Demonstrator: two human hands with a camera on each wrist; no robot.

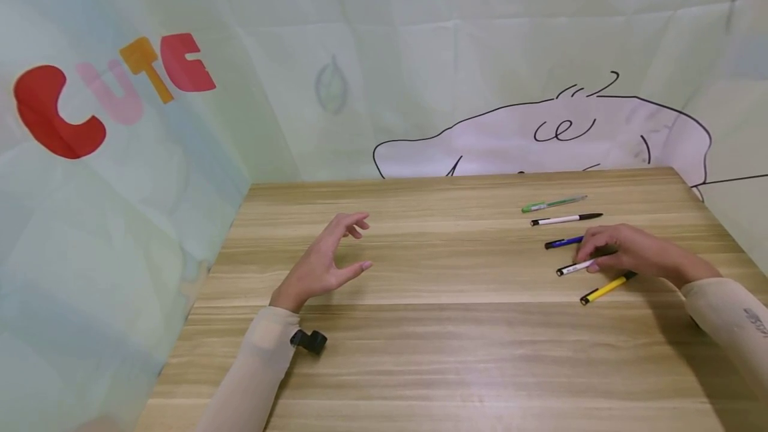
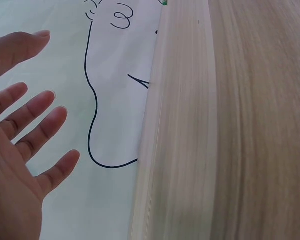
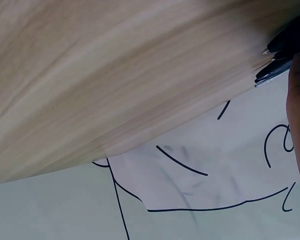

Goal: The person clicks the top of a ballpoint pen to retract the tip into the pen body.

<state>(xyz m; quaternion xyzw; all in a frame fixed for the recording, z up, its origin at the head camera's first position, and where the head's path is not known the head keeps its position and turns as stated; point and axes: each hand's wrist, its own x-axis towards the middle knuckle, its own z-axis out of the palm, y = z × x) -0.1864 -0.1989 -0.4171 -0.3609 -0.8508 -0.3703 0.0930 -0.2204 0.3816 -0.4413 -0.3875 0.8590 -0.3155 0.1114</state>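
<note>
On the right of the wooden table [image 1: 420,239], several pens lie in a slanted column. My right hand [image 1: 636,252] pinches a white pen with a black end [image 1: 573,268] between thumb and fingers, covering its far part. Just beyond lies a blue pen [image 1: 563,243], partly hidden by the fingers. A yellow pen [image 1: 605,290] is nearest me, its black tip under the hand. Farther back are another white pen [image 1: 561,221] and a green pen [image 1: 552,204]. My left hand [image 1: 327,262] hovers over the left half with fingers spread, holding nothing.
A cloth backdrop [image 1: 312,85] with a drawn cartoon figure rises behind the table's back edge. To the left hangs more cloth with coloured letters [image 1: 144,62]. A small black device [image 1: 310,341] is strapped to the left wrist.
</note>
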